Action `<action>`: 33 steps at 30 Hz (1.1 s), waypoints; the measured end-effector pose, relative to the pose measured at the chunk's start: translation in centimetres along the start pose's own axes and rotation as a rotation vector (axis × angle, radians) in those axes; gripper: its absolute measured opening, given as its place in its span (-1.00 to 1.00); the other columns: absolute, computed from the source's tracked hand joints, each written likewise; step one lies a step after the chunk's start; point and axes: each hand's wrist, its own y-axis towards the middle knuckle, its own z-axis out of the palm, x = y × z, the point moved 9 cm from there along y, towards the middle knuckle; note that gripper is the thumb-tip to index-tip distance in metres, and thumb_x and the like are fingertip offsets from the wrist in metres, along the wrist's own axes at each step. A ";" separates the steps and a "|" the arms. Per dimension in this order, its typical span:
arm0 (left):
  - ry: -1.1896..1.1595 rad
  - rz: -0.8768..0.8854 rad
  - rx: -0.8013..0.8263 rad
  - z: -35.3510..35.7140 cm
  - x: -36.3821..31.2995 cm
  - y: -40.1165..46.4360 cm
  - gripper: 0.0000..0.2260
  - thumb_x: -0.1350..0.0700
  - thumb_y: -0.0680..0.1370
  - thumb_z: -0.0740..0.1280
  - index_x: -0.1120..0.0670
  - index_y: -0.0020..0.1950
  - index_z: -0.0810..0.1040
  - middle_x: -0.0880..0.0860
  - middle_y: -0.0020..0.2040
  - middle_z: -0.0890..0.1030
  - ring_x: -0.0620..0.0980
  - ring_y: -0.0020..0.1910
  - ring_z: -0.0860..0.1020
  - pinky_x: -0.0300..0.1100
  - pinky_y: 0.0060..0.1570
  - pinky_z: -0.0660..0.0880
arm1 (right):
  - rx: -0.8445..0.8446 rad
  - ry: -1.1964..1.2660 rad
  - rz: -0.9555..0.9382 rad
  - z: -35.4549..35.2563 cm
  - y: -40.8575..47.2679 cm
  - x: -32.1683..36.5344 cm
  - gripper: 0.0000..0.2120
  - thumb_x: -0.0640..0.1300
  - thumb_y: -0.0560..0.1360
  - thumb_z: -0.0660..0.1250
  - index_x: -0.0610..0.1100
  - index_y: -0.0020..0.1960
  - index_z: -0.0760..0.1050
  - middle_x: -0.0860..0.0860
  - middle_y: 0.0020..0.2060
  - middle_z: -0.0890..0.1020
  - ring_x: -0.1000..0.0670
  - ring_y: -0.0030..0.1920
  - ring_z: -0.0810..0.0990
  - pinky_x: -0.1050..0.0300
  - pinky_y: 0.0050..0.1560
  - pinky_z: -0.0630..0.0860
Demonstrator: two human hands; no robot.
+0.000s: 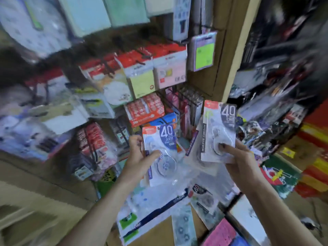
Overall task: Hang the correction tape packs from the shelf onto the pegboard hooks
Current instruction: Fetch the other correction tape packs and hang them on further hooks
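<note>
At lower centre of the head view, two correction tape packs held up in front of the display. Left hand (140,157) curled round the left pack (159,151), thumb across the front, fingers behind the left edge. Right hand (237,160) clamped on the right pack (219,132), thumb pressed on the clear blister, remaining fingers hidden behind the card. Further packs (200,197) loose on the shelf (159,226) at 6 o'clock of the hands, overlapping one another.

Wire hooks (179,102) at 12 o'clock of the left pack, already crowded with hanging goods; sticky-note packs (140,75) higher up at 11 o'clock.

Probable faults from this position:

- Missed hang hole. Frame too blurred to confirm a hole in either card top; hook tip likely to strike card and bend it.
- Slip of the right pack. Grip low on the card with the top unsupported; tilt toward 1 o'clock apparent, so the top edge may swing off line on approach.
- Snagging. Neighbouring goods near the hooks; possible knock-off of items already hung.
- Both hands occupied. No free hand for steadying a hook.
</note>
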 end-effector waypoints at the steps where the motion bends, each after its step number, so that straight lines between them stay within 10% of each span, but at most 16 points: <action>1: -0.009 0.020 -0.020 -0.9 -1.7 -0.2 -0.57 0.25 0.59 0.46 -0.07 0.14 0.24 0.11 0.05 0.56 -0.21 -0.17 0.57 -0.40 -0.18 0.46 | 0.054 0.010 -0.009 2.1 -0.3 1.8 -0.77 -0.42 0.58 0.27 -0.23 0.07 0.66 -0.09 -0.13 0.79 -0.10 -0.16 0.78 0.15 -0.24 0.67; 8: -0.166 0.110 -0.167 -5.4 -12.1 -2.1 -0.52 -0.08 0.39 0.54 -0.16 0.14 0.33 0.16 0.16 0.63 0.21 0.14 0.64 0.28 0.20 0.57 | 0.315 -0.138 -0.078 13.4 -3.0 8.4 -0.66 -0.45 0.51 0.38 -0.20 0.20 0.72 -0.25 0.08 0.76 -0.31 0.08 0.75 -0.10 0.01 0.64; 17: -0.224 0.349 -0.222 -8.6 -21.9 -3.9 -0.55 0.07 0.51 0.48 -0.24 0.25 0.34 -0.23 0.11 0.67 -0.18 0.18 0.64 0.00 0.29 0.50 | 0.481 -0.089 -0.129 18.9 -6.1 15.3 -0.77 -0.36 0.57 0.37 -0.35 0.21 0.64 -0.27 0.08 0.75 -0.22 0.02 0.77 0.04 -0.09 0.69; 24: -0.240 0.599 -0.285 -11.4 -30.7 -5.9 -0.57 0.17 0.55 0.44 -0.24 0.20 0.35 -0.12 0.08 0.71 -0.08 0.10 0.70 0.08 0.23 0.59 | 0.554 -0.073 -0.234 22.7 -8.0 21.5 -0.68 -0.22 0.59 0.40 0.07 0.27 0.59 0.00 0.11 0.79 -0.05 0.13 0.77 -0.08 0.14 0.65; 33: -0.225 0.766 -0.388 -14.2 -38.5 -7.2 -0.53 0.22 0.46 0.41 -0.23 0.19 0.36 0.07 0.23 0.65 0.06 0.20 0.67 0.22 0.32 0.55 | 0.674 -0.095 -0.243 27.0 -6.8 26.2 -0.06 0.14 0.43 0.59 0.32 0.65 0.14 0.18 0.56 0.44 0.03 0.46 0.55 -0.27 0.50 0.44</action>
